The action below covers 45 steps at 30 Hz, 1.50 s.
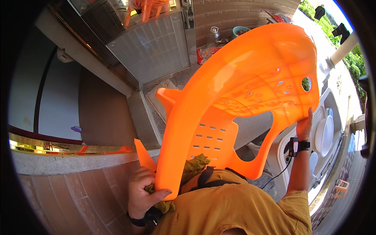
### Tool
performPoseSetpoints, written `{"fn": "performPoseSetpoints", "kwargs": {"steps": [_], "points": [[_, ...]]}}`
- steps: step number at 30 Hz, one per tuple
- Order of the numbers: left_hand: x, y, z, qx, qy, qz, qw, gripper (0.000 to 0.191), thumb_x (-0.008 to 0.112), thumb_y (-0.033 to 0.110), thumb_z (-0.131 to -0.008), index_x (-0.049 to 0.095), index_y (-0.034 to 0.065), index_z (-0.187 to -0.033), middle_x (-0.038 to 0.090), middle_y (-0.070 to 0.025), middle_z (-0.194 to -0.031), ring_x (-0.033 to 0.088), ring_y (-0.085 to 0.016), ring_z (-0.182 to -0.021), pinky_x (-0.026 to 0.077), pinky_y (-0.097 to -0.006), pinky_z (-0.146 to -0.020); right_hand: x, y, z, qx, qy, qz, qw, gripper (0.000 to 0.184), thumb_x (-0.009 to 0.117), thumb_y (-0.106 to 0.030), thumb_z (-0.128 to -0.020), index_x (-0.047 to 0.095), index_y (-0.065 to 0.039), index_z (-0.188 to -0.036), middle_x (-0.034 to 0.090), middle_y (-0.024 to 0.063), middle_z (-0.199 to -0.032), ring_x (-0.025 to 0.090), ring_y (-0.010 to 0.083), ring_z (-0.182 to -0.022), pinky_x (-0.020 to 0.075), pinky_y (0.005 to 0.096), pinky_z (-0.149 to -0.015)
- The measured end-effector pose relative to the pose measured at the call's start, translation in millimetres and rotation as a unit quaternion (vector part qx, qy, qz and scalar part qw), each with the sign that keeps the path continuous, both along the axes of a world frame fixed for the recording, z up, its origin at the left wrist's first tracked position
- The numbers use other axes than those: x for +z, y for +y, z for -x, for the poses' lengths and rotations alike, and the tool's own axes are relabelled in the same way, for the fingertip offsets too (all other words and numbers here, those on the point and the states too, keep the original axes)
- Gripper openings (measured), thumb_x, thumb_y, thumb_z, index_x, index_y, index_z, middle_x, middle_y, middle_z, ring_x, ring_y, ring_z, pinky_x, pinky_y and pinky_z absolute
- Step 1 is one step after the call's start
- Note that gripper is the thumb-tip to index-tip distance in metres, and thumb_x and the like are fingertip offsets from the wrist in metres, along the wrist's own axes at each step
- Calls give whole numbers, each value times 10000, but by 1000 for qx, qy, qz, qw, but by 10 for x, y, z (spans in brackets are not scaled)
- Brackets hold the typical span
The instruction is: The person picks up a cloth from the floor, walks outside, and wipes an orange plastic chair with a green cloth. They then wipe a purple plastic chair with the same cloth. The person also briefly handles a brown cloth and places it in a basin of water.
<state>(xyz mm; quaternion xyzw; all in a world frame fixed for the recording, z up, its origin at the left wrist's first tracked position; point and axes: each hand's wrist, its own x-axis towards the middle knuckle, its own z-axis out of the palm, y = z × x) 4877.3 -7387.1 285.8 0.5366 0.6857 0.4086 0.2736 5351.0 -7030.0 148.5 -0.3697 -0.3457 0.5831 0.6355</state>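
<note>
An orange plastic armchair [246, 73] is tilted up in front of me, its slotted seat and its backrest with cut-out patterns both in sight. My left hand [147, 188] grips the chair's arm at its near end, with a crumpled olive-green cloth [195, 166] between hand and plastic and behind the arm. Against the edge of the backrest at the right, my right hand [304, 126] rests with its thumb or a finger pointing up; most of its fingers are hidden behind the chair.
At the right stands a sink unit [285, 155] with a white basin [324, 136]. Glass panels [152, 47] and a doorway are at the left. A plastic bottle [215, 33], a red bag [205, 54] and a teal bucket [239, 30] stand by the brick wall.
</note>
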Motion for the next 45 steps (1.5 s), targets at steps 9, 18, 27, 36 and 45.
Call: {"fn": "performPoseSetpoints", "kwargs": {"steps": [9,18,27,36,45], "points": [[16,1625,125,-129,15,46,990,366,817,300,-721,627,-12,-726,615,-75,-734,520,-204,-717,420,-313,-691,-2,590,779,-77,-169,216,959,787,698,-525,-823,394,-87,-1403,403,84,-1407,341,262,-1278,238,458,-1062],[-423,3704,-323,-147,57,81,984,334,754,346,-795,695,18,-821,631,-123,-728,601,-283,-721,472,-380,-676,387,1086,3059,379,128,261,879,704,520,-600,-924,470,-14,-1311,568,193,-1253,549,309,-1153,428,450,-1005],[-914,4448,152,-129,-67,46,988,309,771,269,-820,631,-6,-799,584,-55,-726,584,-152,-695,454,-300,-633,-137,1986,3176,255,39,269,928,381,765,-184,-794,538,-58,-1073,585,30,-885,603,149,-729,540,315,-644],[-414,4926,1731,247,-623,102,735,663,640,582,-856,585,42,-1235,642,-92,-1210,639,-235,-1055,523,-401,-905,-446,1924,3075,178,-126,227,949,496,744,-127,-705,487,-16,-1115,573,59,-871,602,166,-736,525,308,-700],[-1375,6267,890,-131,-516,-65,844,294,645,37,-883,579,53,-1169,617,-51,-1109,595,-138,-989,504,-307,-894,-175,1401,3011,209,-190,259,924,695,816,-169,-663,479,-15,-1250,593,9,-1021,580,104,-909,485,261,-812]]}}
